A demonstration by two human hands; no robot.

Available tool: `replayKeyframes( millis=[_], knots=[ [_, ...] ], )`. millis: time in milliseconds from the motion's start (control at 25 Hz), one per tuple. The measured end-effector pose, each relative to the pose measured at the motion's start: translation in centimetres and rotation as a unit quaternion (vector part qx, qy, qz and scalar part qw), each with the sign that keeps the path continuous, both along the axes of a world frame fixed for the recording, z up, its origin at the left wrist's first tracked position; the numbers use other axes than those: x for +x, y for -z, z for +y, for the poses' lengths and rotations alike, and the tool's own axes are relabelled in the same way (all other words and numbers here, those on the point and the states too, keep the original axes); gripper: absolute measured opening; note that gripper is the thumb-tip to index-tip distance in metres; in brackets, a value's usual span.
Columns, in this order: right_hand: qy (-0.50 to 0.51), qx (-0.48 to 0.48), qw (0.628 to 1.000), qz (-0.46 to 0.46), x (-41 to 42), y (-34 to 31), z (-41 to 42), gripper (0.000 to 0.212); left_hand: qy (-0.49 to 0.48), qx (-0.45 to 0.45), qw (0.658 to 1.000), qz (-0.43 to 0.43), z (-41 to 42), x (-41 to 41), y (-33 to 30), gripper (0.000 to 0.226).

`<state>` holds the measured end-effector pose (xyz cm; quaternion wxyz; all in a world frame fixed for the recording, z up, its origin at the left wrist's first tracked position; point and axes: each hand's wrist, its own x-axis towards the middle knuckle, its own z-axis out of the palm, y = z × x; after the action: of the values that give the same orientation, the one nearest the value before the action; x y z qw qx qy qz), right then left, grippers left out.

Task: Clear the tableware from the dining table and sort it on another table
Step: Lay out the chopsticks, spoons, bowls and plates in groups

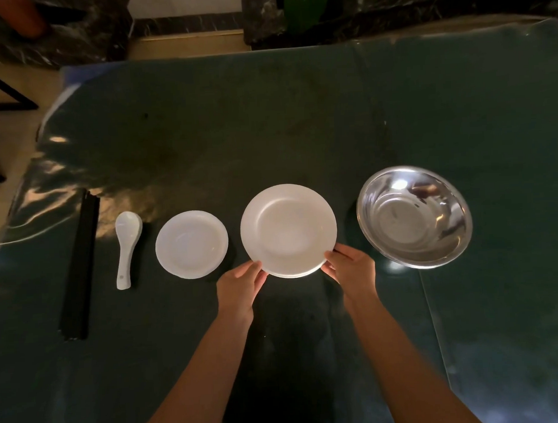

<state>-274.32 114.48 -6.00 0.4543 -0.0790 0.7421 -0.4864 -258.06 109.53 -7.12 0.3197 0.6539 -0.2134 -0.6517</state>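
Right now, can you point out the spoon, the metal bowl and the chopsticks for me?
spoon (125, 246), head view, on its white handle.
metal bowl (413, 216), head view, on its shiny inner bottom.
chopsticks (80, 268), head view, midway along the black bundle.

We find no text, brand, number or sign that we can read anywhere in this view. The only candidate is a small dark mark near the handle end of the white spoon (126, 246), well to the left of the left hand (239, 285); it may be a maker's stamp, but it is too small and dim for us to make out.
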Motion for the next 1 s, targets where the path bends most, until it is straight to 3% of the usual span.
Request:
replayKeyframes(
  millis=[200, 360, 480, 560, 640, 680, 760, 840, 880, 920, 1000],
  knots=[
    [0.029, 0.013, 0.999, -0.008, 0.4, -0.5, 0.6, 0.028, 0.027, 0.007, 1.000, 0.002, 0.8, 0.8, -1.8, 0.027],
    [0.078, 0.050, 0.996, -0.009, 3.9, -0.6, 2.6, 0.004, -0.046, 0.034, 0.998, 0.041, 2.8, 5.3, -3.4, 0.033],
    [-0.031, 0.030, 0.998, -0.043, 9.4, -1.4, 1.9, 0.004, -0.116, 0.018, 0.993, 0.017, 2.4, 9.1, -4.1, 0.033],
    [-0.107, 0.000, 0.993, -0.044, 12.4, -2.0, 0.0, 0.020, -0.101, 0.001, 0.994, -0.031, 0.7, 10.8, -3.8, 0.037],
    [-0.206, -0.010, 0.975, 0.078, 14.2, -2.5, -2.1, 0.044, -0.031, -0.053, 0.993, -0.103, -1.5, 12.0, -3.4, 0.049],
    [-0.249, -0.017, 0.953, 0.172, 14.9, -2.4, -3.1, 0.053, 0.022, -0.107, 0.981, -0.158, -2.4, 12.6, -3.1, 0.055],
    [-0.328, -0.025, 0.876, 0.352, 15.3, -2.2, -4.2, 0.061, 0.153, -0.240, 0.916, -0.283, -3.6, 13.7, -2.4, 0.062],
    [-0.389, 0.008, 0.800, 0.456, 15.1, -1.8, -4.7, 0.058, 0.273, -0.330, 0.837, -0.340, -4.2, 14.9, -1.8, 0.063],
    [-0.408, 0.024, 0.782, 0.471, 15.1, -1.4, -4.8, 0.056, 0.321, -0.347, 0.810, -0.346, -4.3, 15.6, -1.3, 0.062],
    [-0.417, 0.025, 0.783, 0.461, 15.1, -1.0, -4.7, 0.053, 0.352, -0.352, 0.798, -0.341, -4.3, 16.1, -0.8, 0.063],
    [-0.401, 0.000, 0.824, 0.401, 15.5, -0.6, -4.5, 0.050, 0.377, -0.362, 0.788, -0.324, -4.2, 16.8, 0.0, 0.068]
  ],
)
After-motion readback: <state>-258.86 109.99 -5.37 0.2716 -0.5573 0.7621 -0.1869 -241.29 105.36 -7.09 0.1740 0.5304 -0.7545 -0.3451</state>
